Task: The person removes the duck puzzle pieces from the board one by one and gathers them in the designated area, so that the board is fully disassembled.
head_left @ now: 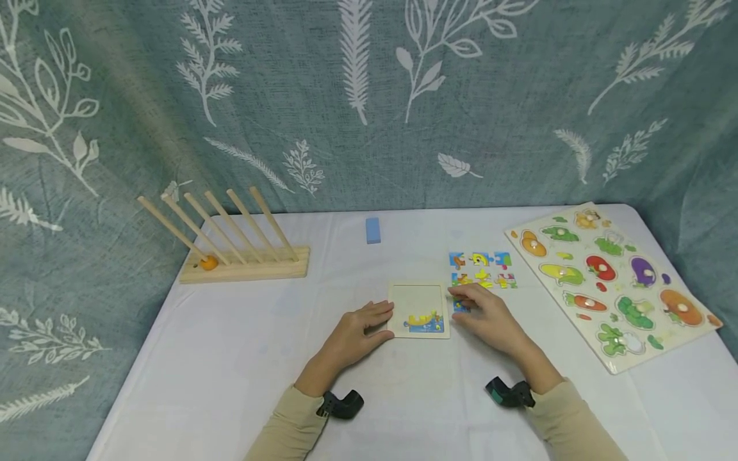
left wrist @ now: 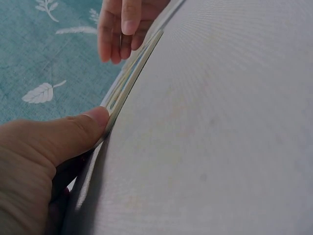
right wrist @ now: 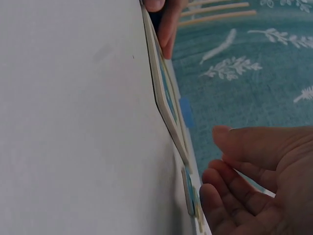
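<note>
A small wooden puzzle tray [head_left: 416, 298] lies flat, with joined blue-and-yellow jigsaw pieces [head_left: 428, 323] in its lower right part. My left hand [head_left: 356, 330] rests at the tray's left edge; in the left wrist view its thumb [left wrist: 83, 128] touches the rim. To the right of the tray, my right hand [head_left: 489, 319] is over a blue jigsaw piece [head_left: 459, 305], partly hidden by the fingers. The right wrist view shows that piece [right wrist: 189, 192] on the table, apart from the thumb, and nothing between thumb and fingers. Several loose jigsaw pieces [head_left: 483, 259] lie in rows beyond the right hand.
At the right lies a large vegetable puzzle board [head_left: 582, 280] with knobbed pieces. A wooden rack with upright pegs [head_left: 277, 272] stands at the left, with an orange bead [head_left: 209, 262] on its base. A blue block [head_left: 373, 230] lies near the back edge of the white-covered table [head_left: 230, 358].
</note>
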### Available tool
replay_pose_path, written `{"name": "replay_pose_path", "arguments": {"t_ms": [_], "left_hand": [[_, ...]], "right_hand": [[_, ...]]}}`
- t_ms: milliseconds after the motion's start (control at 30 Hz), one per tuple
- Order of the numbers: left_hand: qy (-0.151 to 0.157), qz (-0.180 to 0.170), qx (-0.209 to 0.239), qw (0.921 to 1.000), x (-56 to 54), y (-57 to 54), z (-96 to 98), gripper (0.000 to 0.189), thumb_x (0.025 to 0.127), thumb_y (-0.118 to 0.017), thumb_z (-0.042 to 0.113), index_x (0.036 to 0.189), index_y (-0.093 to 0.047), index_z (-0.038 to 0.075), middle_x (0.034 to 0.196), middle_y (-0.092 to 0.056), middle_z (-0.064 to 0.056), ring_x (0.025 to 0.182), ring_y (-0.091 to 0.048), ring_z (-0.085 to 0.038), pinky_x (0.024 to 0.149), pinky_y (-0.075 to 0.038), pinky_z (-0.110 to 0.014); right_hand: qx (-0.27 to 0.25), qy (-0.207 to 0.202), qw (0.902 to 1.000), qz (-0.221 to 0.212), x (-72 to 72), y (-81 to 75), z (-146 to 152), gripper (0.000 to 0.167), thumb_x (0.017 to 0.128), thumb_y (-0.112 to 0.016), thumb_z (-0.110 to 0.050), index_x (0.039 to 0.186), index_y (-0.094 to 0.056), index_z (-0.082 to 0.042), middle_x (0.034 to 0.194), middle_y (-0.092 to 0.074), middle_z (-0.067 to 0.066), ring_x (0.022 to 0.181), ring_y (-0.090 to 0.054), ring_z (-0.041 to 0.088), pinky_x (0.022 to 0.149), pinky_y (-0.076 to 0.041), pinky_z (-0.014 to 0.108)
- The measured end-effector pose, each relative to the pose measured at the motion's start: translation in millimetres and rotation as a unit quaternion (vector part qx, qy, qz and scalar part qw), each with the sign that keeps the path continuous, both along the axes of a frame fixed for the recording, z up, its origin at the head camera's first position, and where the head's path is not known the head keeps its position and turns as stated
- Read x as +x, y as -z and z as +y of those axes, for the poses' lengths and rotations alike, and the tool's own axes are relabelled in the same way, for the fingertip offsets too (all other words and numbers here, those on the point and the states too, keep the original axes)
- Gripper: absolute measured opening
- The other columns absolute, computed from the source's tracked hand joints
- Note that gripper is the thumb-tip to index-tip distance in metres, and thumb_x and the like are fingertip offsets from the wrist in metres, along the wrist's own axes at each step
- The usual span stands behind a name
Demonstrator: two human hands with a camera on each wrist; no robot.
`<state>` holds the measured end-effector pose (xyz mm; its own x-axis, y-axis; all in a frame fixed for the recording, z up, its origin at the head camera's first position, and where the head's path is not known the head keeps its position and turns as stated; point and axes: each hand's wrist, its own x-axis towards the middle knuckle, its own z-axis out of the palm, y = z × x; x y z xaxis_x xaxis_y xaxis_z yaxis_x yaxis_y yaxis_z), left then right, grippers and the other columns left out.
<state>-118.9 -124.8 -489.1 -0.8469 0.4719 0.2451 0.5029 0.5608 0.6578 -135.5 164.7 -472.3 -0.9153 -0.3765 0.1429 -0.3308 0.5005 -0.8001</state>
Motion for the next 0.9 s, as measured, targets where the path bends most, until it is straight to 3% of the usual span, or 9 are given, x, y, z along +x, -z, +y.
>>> {"name": "replay_pose_path", "arguments": {"t_ms": [500,900], "left_hand": [[0.005,0.005,-0.001,1.0000,0.0,-1.9,-0.5,0.045,0.082,-0.075,0.020,0.119,-0.064,-0.002,0.128,-0.061,-0.011,0.122,-0.055,-0.025,0.108,-0.042,-0.039],[0.009,0.004,-0.001,1.0000,0.3,-1.5,-1.6,0.045,0.082,-0.074,0.019,0.120,-0.063,-0.002,0.128,-0.060,-0.011,0.123,-0.055,-0.026,0.109,-0.042,-0.040]], "right_hand": [[0.015,-0.087,0.9961,-0.007,0.7,-3.5,-40.2,0.041,0.085,-0.070,-0.011,0.124,-0.059,-0.004,0.120,-0.062,0.007,0.106,-0.062,0.021,0.093,-0.054,0.037],[0.110,-0.104,0.9885,0.001,7.2,-0.4,-56.5,0.039,0.085,-0.070,-0.014,0.122,-0.062,-0.006,0.116,-0.054,0.005,0.107,-0.053,0.021,0.095,-0.049,0.044]]}}
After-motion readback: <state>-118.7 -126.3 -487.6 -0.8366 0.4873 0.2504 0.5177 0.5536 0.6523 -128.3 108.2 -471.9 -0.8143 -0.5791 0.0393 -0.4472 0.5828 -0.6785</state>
